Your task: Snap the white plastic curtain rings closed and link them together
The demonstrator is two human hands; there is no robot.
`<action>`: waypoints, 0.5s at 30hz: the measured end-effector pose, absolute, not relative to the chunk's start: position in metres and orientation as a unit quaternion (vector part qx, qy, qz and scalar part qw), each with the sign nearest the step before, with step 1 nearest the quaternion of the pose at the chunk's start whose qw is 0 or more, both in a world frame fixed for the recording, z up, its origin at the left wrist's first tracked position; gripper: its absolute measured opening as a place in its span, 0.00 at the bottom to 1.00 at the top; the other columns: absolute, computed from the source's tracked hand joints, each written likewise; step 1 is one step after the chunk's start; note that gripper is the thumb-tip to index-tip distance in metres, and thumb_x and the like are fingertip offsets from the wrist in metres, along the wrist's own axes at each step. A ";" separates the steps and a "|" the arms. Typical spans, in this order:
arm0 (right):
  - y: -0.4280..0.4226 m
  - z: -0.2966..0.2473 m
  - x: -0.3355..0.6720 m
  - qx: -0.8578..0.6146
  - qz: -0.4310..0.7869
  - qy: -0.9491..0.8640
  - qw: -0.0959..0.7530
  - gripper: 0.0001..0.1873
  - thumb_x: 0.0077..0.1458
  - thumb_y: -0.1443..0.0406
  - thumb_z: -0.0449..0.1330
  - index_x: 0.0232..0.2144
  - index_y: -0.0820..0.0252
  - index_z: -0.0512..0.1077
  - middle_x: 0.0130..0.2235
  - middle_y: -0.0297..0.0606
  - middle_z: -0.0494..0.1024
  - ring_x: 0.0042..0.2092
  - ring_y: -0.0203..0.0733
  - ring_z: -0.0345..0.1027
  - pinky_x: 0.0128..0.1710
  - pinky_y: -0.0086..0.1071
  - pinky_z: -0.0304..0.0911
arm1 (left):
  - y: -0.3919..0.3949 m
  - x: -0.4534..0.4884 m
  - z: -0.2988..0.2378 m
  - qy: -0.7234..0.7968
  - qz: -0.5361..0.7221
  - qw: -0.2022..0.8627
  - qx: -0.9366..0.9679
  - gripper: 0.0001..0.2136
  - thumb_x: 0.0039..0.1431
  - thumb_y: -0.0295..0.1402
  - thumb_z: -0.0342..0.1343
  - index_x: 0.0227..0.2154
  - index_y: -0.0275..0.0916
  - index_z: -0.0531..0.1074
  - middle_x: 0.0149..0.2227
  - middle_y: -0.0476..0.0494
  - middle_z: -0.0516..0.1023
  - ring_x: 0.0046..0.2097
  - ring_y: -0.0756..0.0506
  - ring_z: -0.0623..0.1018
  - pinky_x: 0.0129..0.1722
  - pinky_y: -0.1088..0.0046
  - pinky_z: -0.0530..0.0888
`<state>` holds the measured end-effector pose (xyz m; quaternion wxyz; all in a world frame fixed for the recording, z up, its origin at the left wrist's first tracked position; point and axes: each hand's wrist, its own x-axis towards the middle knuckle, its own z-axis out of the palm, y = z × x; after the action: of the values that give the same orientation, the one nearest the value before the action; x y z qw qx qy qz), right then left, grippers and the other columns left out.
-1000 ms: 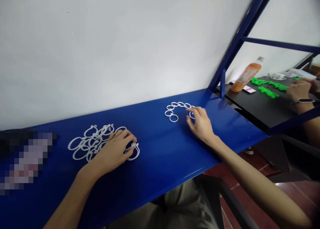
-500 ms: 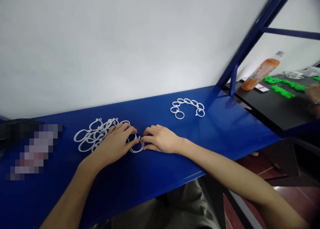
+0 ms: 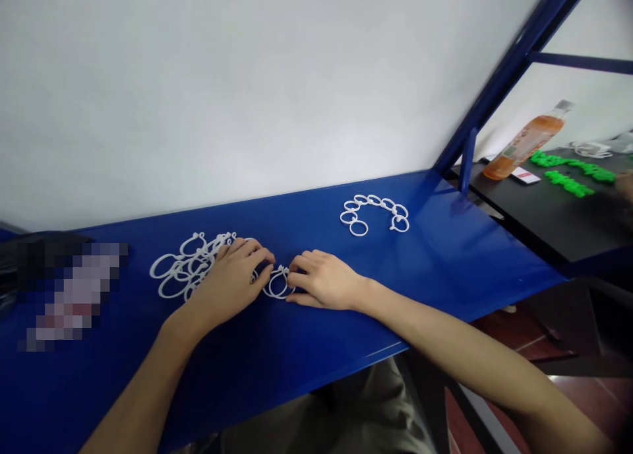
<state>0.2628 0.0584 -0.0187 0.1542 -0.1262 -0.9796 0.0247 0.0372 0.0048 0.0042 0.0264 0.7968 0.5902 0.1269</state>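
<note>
Hands (image 3: pixel 230 277) (image 3: pixel 324 280) on white plastic rings (image 3: pixel 277 296)

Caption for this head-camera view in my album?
Left hand and right hand meet at white plastic rings on a blue metal bench, beside a looser ring pile.

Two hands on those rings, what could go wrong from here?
Mainly snagging. The white plastic rings between the left hand and right hand lie right beside the tangled ring pile, so they may hook it and drag others along. A ring that slips could also skid on the glossy blue bench, perhaps toward its front edge.
</note>
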 end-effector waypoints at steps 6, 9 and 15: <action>0.059 -0.019 0.264 -0.138 0.042 -0.977 0.158 0.20 0.68 0.52 0.53 0.41 0.62 0.73 0.45 0.46 0.75 0.41 0.44 0.67 0.43 0.38 0.62 | 0.003 0.049 0.007 0.586 0.109 0.063 0.801 0.12 0.64 0.41 0.51 0.28 0.43 0.72 0.30 0.48 0.76 0.39 0.42 0.73 0.45 0.59 0.64; 0.058 -0.018 0.265 -0.155 0.093 -0.967 0.178 0.18 0.67 0.53 0.55 0.42 0.62 0.72 0.45 0.46 0.76 0.43 0.44 0.69 0.44 0.39 0.64 | 0.004 0.050 0.005 0.586 0.129 0.031 0.800 0.10 0.64 0.38 0.51 0.28 0.43 0.71 0.29 0.48 0.75 0.38 0.42 0.73 0.45 0.59 0.64; 0.054 -0.014 0.264 -0.237 0.393 -0.830 0.316 0.17 0.62 0.58 0.63 0.48 0.59 0.66 0.40 0.37 0.79 0.37 0.37 0.73 0.38 0.33 0.69 | 0.003 0.051 0.010 0.592 0.245 -0.037 0.767 0.09 0.64 0.37 0.50 0.30 0.42 0.71 0.30 0.47 0.77 0.37 0.44 0.76 0.45 0.62 0.68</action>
<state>0.2639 0.0541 -0.0139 0.3165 -0.2367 -0.8302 0.3931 0.0508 0.0034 0.0103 -0.0367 0.7667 0.5923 0.2450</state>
